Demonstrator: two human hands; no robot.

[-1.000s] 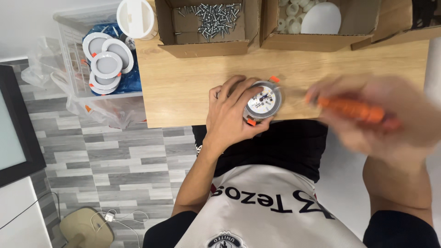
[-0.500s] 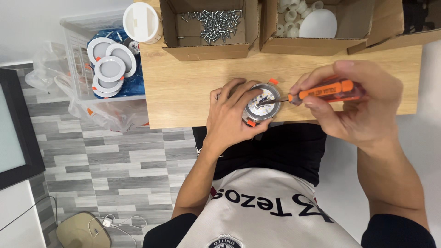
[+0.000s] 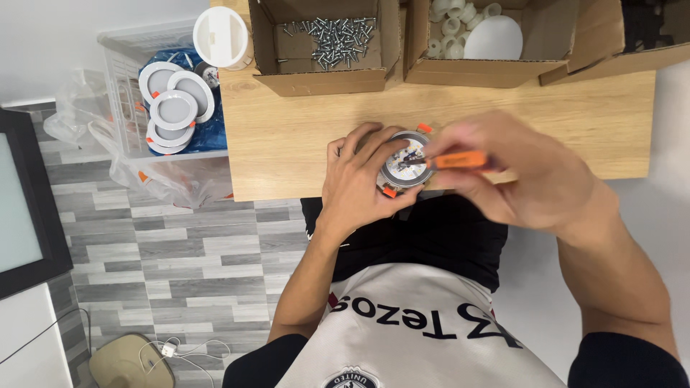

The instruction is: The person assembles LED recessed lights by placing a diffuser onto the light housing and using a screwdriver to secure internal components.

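Note:
My left hand (image 3: 357,179) grips a small round downlight fixture (image 3: 404,164) with orange spring clips, holding it on the near edge of the wooden table (image 3: 287,136). Its open face with a round LED board points up. My right hand (image 3: 517,172) holds an orange-handled screwdriver (image 3: 454,161) lying almost level, its tip resting on the LED board inside the fixture. Both hands sit close together over the table's front edge.
A cardboard box of loose screws (image 3: 327,43) and a second box with white rings and a white dome cover (image 3: 489,37) stand at the table's back. A white plastic basket (image 3: 136,93) left of the table holds several finished round lights (image 3: 172,108). Grey plank floor lies below.
My right hand has swung in from the right with the screwdriver and brought its tip onto the fixture. My left hand keeps holding the fixture in the same spot.

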